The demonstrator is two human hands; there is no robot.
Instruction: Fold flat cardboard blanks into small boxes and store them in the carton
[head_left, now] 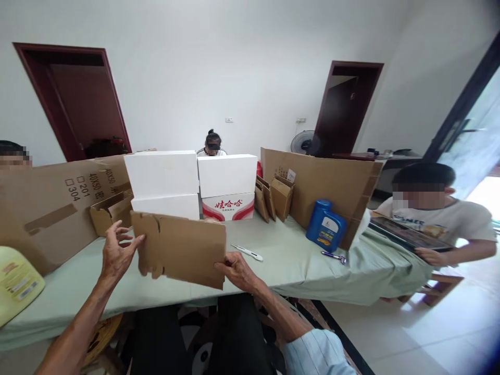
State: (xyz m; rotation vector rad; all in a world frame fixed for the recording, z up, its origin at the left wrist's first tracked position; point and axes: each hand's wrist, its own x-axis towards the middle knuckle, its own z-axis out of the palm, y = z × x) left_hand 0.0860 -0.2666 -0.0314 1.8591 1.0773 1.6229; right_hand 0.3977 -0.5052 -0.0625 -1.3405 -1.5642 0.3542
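A flat brown cardboard piece [187,250] with notched, tabbed edges on its left side is held up over the near part of the table. My right hand [238,271] pinches its lower right edge between thumb and fingers. My left hand [119,250] is beside the left edge, fingers spread and curved, the thumb close to the cardboard; whether it touches I cannot tell. Behind the cardboard, to its right, a white utility knife [248,252] lies on the green tablecloth [281,265].
White boxes [160,177] and a red-printed carton [228,207] stand at the back. Large cardboard panels [320,182] flank both sides, with folded cardboard pieces [282,197] nearby. A blue bottle [326,226], a pen [333,256] and a yellow jug [17,286] are around. Other people sit nearby.
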